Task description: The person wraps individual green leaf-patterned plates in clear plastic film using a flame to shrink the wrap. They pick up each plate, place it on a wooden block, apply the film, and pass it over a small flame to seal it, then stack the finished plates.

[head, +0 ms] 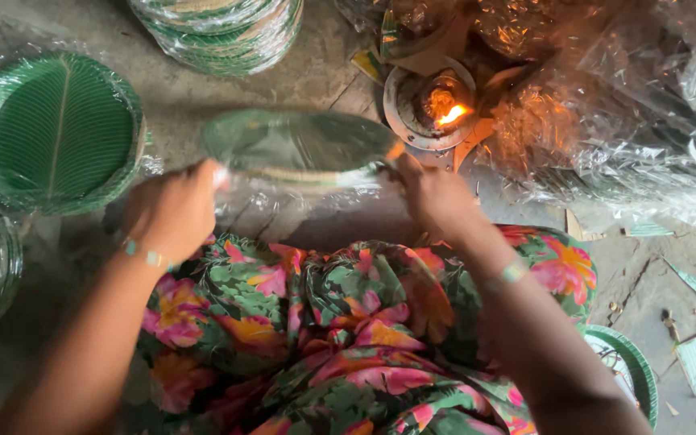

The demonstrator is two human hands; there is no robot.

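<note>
**Two hands hold one wrapped stack of green plates**

The left hand and right hand each grip an opposite edge of a blurred plastic-wrapped plate stack, its long axis running left to right. Just beyond it burns one small flame. Left of it lies one wrapped leaf-patterned green plate stack.

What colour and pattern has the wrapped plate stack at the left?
Green, with a leaf-vein pattern, on the plate stack; the head view shows it.
</note>
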